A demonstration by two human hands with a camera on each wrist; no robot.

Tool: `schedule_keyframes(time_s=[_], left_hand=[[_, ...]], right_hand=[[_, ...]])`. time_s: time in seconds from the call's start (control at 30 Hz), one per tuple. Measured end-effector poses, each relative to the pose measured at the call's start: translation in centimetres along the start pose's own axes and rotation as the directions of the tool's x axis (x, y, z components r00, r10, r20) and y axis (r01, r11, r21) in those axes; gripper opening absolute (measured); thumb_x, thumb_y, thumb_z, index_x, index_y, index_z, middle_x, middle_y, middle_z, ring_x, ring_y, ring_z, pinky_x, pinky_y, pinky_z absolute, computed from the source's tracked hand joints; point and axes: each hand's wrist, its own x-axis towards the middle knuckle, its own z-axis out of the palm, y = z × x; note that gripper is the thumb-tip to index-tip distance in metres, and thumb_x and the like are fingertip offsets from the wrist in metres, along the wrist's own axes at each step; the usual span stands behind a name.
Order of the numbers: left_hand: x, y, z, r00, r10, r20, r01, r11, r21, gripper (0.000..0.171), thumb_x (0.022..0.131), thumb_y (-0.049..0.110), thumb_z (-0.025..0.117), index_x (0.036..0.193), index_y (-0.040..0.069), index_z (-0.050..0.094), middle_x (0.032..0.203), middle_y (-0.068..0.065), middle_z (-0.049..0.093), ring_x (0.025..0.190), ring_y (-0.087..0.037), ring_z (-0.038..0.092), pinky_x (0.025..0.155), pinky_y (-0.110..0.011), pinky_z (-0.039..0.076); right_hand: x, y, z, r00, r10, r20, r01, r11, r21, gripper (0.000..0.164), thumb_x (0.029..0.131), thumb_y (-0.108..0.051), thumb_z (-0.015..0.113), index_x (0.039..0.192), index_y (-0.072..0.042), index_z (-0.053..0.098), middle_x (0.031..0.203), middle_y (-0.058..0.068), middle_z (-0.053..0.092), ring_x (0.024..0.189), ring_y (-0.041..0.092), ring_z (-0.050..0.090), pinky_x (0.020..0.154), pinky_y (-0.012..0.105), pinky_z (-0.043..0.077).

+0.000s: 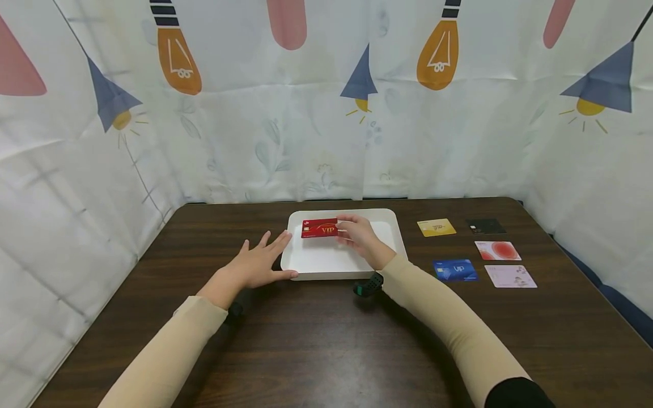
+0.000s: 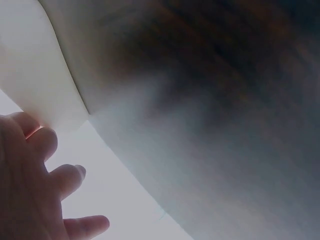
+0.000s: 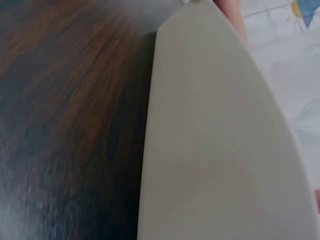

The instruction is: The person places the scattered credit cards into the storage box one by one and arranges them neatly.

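Pinching red card (image 1: 317,228), right hand (image 1: 361,238) over white tray (image 1: 326,260), left hand (image 1: 255,264) splayed alongside

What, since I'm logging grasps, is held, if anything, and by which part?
The red VIP card, pinched at its right end by the right hand.

Gold-lettered red card (image 1: 318,228), white tray (image 1: 326,260), dark brown wood-grained table (image 1: 316,345)
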Motion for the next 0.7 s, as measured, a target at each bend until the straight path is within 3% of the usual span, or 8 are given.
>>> schedule_keyframes(time_s=[0.3, 0.43, 0.7], left_hand=[[-0.2, -0.2, 0.0, 1.0, -0.009, 0.002, 0.009, 1.0, -0.006, 0.105, 0.09, 0.073, 0.059, 0.166, 0.016, 0.015, 0.17, -0.01, 0.016, 0.154, -0.044, 0.009, 0.113, -0.077, 0.006], [-0.2, -0.1, -0.1, 1.0, -0.011, 0.005, 0.011, 1.0, -0.018, 0.105, 0.09, 0.073, 0.06, 0.166, 0.017, 0.015, 0.17, -0.01, 0.016, 0.155, -0.043, 0.008, 0.113, -0.077, 0.006], [-0.1, 0.1, -0.2, 1.0, -0.017, 0.009, 0.018, 0.999, -0.04, 0.106, 0.088, 0.074, 0.061, 0.166, 0.018, 0.016, 0.17, -0.008, 0.016, 0.155, -0.042, 0.008, 0.114, -0.076, 0.006]], right_hand=[[0.6, 0.3, 0.9, 1.0, 0.016, -0.002, -0.016, 1.0, -0.021, 0.036, 0.102, -0.008, 0.062, 0.138, -0.005, 0.063, 0.143, 0.017, 0.055, 0.097, 0.022, 0.065, 0.072, 0.023, 0.059], [1.2, 0.2, 0.9, 0.999, 0.033, -0.002, -0.033, 0.997, -0.064, 0.037, 0.102, -0.008, 0.063, 0.139, -0.006, 0.063, 0.145, 0.017, 0.054, 0.092, 0.021, 0.065, 0.069, 0.022, 0.059], [2.1, 0.3, 1.0, 0.999, 0.037, 0.005, -0.036, 0.998, -0.056, 0.037, 0.101, -0.002, 0.062, 0.138, -0.001, 0.062, 0.147, 0.021, 0.051, 0.083, 0.018, 0.064, 0.07, 0.025, 0.06]])
